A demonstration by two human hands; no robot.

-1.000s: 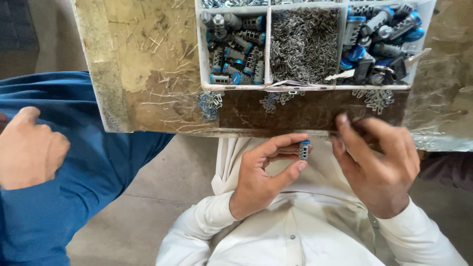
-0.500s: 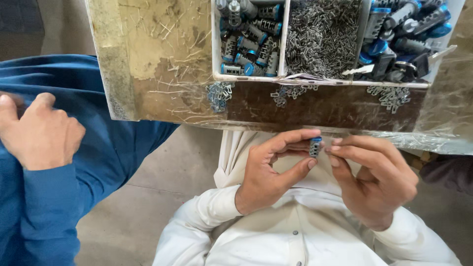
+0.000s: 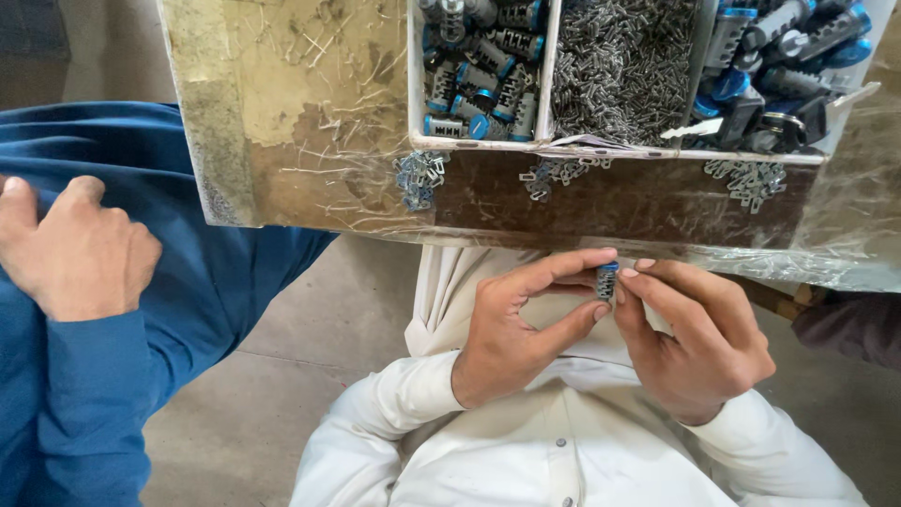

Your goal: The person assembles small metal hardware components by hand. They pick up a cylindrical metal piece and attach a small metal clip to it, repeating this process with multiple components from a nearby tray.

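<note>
My left hand (image 3: 516,324) pinches a small grey cylinder with a blue end (image 3: 607,281) between thumb and forefinger, just below the edge of a worn board. My right hand (image 3: 690,338) meets it from the right, its fingertips touching the same cylinder. Both hands sit close together above my white clothing. Whether a small metal piece is held in my right fingers cannot be told.
A white divided tray (image 3: 488,145) on the board holds grey-and-blue cylinders (image 3: 479,89), a heap of small metal pins (image 3: 619,66) and more cylinders at right. Little clusters of metal clips (image 3: 418,176) lie on the board (image 3: 282,122). A co-worker's hand (image 3: 75,249) rests on blue cloth, left.
My right hand has come in from beside the cylinder and now touches it with its fingertips. The view has shifted, so the tray sits further right.
</note>
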